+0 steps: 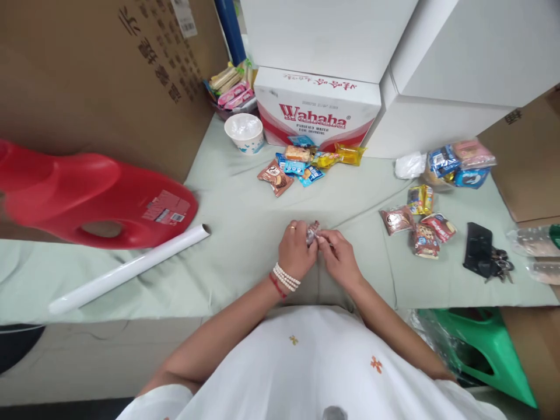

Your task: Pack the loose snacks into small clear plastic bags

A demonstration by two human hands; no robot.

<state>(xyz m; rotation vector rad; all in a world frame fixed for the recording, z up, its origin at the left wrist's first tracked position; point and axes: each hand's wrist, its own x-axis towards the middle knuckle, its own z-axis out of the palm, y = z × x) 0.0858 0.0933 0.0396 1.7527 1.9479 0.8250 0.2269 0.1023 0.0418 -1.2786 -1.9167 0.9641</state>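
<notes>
My left hand [298,249] is closed around a small crinkled plastic packet [312,233], brownish and shiny, over the front middle of the table. My right hand [336,255] pinches the same packet's near edge between thumb and fingertips. Much of the packet is hidden by the fingers, so its contents cannot be made out. Beyond the hands lies a pile of wrapped snacks, including a brown packet [275,177] and a yellow packet [350,154]. To the right, several more snack packets lie together, among them a red and white one [438,226].
A red jug [131,181] lies beside a white roll [131,268] at left. A paper cup [245,133] stands before a snack basket and a Wahaha box [319,111]. At right are a filled snack bowl [440,182], a black pouch [478,248] and keys [501,265].
</notes>
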